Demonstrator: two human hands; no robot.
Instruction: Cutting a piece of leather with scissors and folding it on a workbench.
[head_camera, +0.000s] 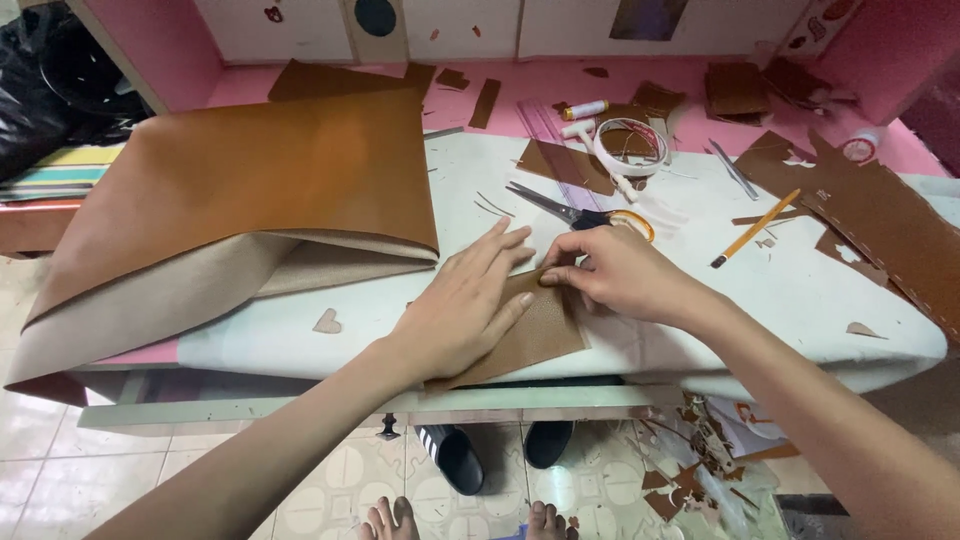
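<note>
A small brown leather piece (535, 340) lies on the white work surface (800, 290) near its front edge. My left hand (465, 305) rests flat on this piece, fingers spread, pressing it down. My right hand (615, 272) is beside it on the right, its fingertips pinching the upper edge of the same piece. Just behind my hands lie scissors (560, 208) with a yellow handle.
A large folded brown leather sheet (250, 190) covers the left of the table and hangs off it. A yellow pencil (755, 228), white tape roll (632, 148), thread spool (585, 109) and leather offcuts (880, 215) lie right and back. Slippers (450, 455) and scraps are on the floor.
</note>
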